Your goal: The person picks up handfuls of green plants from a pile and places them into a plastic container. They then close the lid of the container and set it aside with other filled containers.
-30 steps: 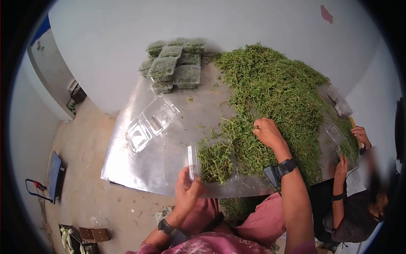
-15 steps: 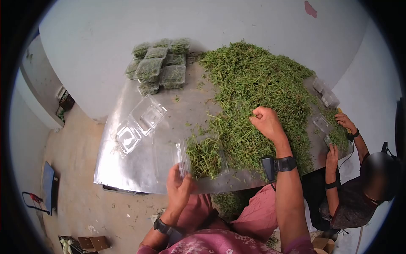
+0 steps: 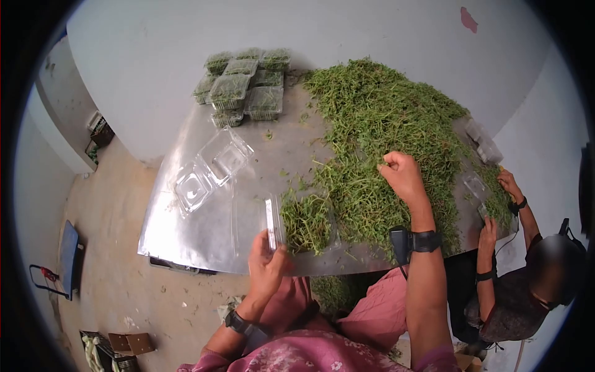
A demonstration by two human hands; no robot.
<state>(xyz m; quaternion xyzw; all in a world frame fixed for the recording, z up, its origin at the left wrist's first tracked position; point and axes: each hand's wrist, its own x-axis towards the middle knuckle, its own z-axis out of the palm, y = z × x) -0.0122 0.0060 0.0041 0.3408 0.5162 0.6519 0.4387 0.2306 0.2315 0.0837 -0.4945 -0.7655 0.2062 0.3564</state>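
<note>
My left hand (image 3: pixel 266 263) grips the near left edge of an open clear plastic clamshell container (image 3: pixel 273 214), thumb and fingers closed on the plastic. Loose green stems and leaves (image 3: pixel 305 224) fill the container, some sticking out over its rim. My right hand (image 3: pixel 404 177) is held over a large heap of the same cut greens (image 3: pixel 390 111), its fingers curled together. Whether a sprig is pinched in them I cannot make out. A second clear clamshell container (image 3: pixel 214 161) lies unfolded on the metal table (image 3: pixel 186 229), left of the filled one.
Closed containers of greens (image 3: pixel 248 87) are stacked at the back left, near the wall. On the right, another person's hands (image 3: pixel 508 183) work at a small pile of greens (image 3: pixel 498 201). Empty containers (image 3: pixel 483 142) stand at the right edge. A blue trolley (image 3: pixel 70 254) is on the floor.
The view has shifted slightly, so the table and containers appear a little further right. Both hands keep nearly the same place and grip.
</note>
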